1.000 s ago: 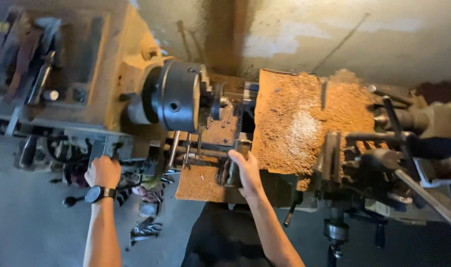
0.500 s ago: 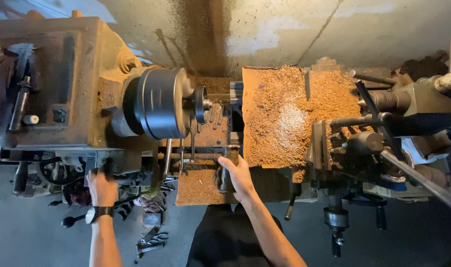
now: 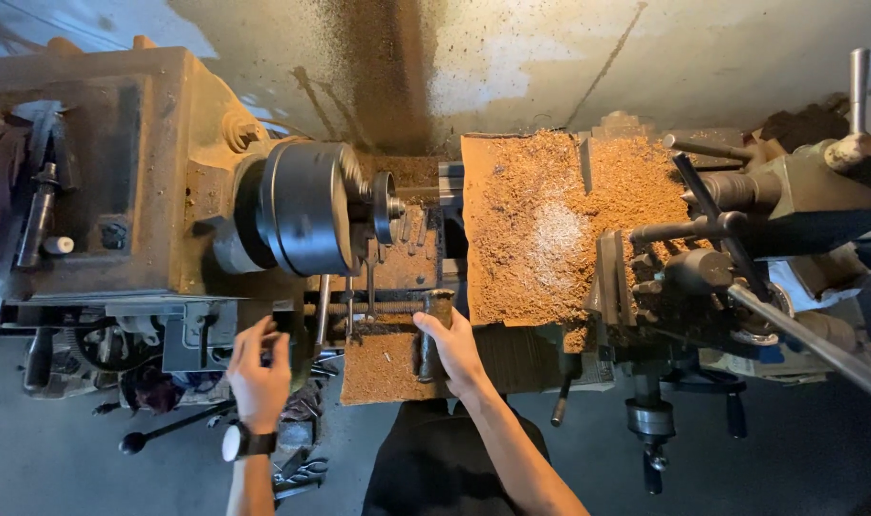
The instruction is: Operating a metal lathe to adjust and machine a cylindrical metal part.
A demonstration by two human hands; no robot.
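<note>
R hand (image 3: 451, 346) wrapped round dark metal crank handle (image 3: 429, 336) at lathe front, L hand (image 3: 258, 368) fingers loosely curled on grey lever (image 3: 321, 315) below dark round chuck (image 3: 306, 207); small workpiece (image 3: 389, 206) chucked, carriage thick w/ brown swarf (image 3: 540, 225), cutting evidently well underway.

You have one worn metal lathe (image 3: 120, 172), one dark round chuck (image 3: 306, 205), two bare hands, one black wristwatch (image 3: 247, 442).

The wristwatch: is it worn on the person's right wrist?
No. The wristwatch sits on the wrist of the left hand, while the right hand on the lathe handle has a bare wrist.
</note>
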